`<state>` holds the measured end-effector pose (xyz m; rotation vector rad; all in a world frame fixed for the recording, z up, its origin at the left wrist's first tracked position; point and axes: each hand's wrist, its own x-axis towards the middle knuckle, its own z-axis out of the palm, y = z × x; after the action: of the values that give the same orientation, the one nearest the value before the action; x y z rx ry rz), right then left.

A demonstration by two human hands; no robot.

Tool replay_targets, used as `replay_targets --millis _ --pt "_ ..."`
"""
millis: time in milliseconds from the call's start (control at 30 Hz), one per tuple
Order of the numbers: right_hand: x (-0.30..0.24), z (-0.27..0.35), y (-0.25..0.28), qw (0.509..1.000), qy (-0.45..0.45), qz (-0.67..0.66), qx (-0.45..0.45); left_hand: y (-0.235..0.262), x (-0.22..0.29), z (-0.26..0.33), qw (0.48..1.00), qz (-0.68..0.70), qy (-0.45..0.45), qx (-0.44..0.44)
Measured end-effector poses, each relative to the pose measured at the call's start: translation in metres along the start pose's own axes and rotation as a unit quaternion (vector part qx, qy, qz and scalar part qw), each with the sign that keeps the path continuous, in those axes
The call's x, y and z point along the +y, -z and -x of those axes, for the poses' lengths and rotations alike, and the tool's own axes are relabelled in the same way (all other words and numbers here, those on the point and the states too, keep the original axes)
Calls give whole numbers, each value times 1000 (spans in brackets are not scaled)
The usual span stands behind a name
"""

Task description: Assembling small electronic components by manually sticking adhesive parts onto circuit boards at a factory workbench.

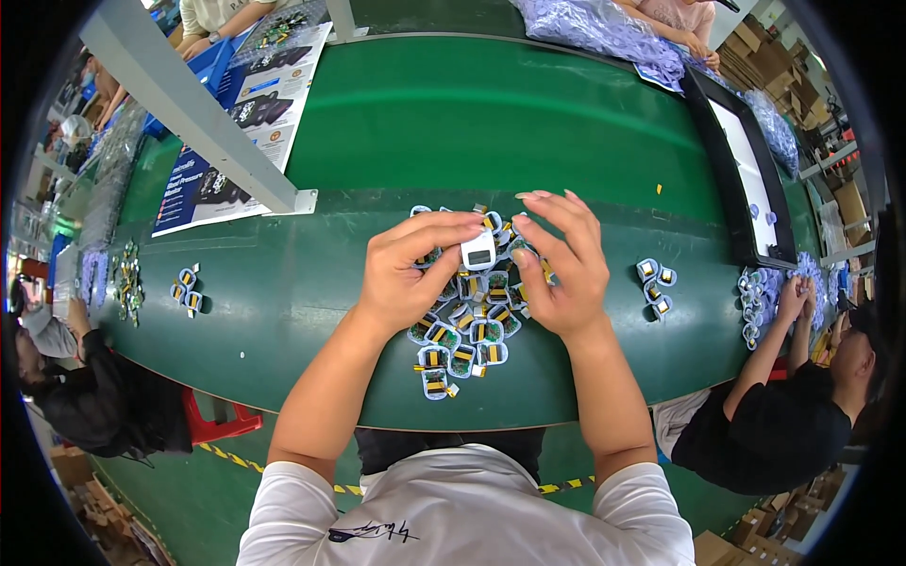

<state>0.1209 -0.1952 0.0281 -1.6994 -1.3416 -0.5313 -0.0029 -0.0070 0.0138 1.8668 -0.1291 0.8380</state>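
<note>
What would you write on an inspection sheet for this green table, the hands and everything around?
Surface: green table, darker on the near side.
Job's things: white unit with a dark screen; pile of pale shells holding electronics; small groups at left and right.
Clutter: printed sheet, metal post, black-framed tray.
Hands: left hand grips the white unit; right hand open beside it.
Cables: nothing seen for certain.
Surroundings: co-workers in black at left and right; red stool.
</note>
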Motion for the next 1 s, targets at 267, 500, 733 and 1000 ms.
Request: replay_targets --millis 267,500,733,1000 --pt "-1 1 -3 1000 1 0 -5 -6 0 8 945 166 278 42" --pt "-8 2 -10 999 15 16 -45 -5 -5 6 903 245 352 27" --pt "-10 2 -13 997 6 26 -72 -6 -5 7 902 253 350 18" --pt "-9 3 -13 996 16 47 -76 -2 5 2 850 347 397 4"
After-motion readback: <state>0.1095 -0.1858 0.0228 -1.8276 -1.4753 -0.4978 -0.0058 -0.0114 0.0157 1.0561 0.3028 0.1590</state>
